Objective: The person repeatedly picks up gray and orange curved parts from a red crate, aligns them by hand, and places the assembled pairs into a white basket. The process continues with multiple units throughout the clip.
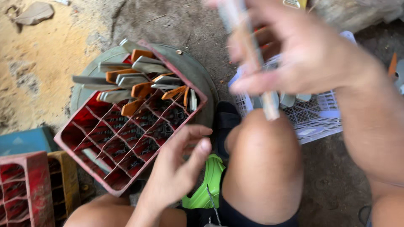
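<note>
Looking down from the head camera: two bare hands over a dirt floor (176, 25), with a bent knee (263, 168) between them. The right hand (303, 50), raised close to the lens and blurred, pinches a long thin tool (252, 54) between thumb and fingers; the tool hangs tilted, its pale lower end just above the knee, and its kind cannot be told through the blur. The left hand (179, 164) hangs loose and half open, fingers curled, holding nothing, just beside the near corner of a red crate (67, 145). This crate, divided into a grid of cells, rests tilted on a round grey-green lid (198, 75). Its far cells are filled with tools (134, 80) that have orange handles and flat grey metal blades pointing up and to the left; its near cells hold none. Behind the right hand lies a white lattice basket (320, 113), with a few grey pieces showing at its near wall. A green object (208, 185) lies on the ground beside the knee, and a dark sandal (227, 120) sits just above it. At lower left stand a second red crate (25, 189), a yellow one (65, 180) touching it, and a blue box (25, 141) behind.
</note>
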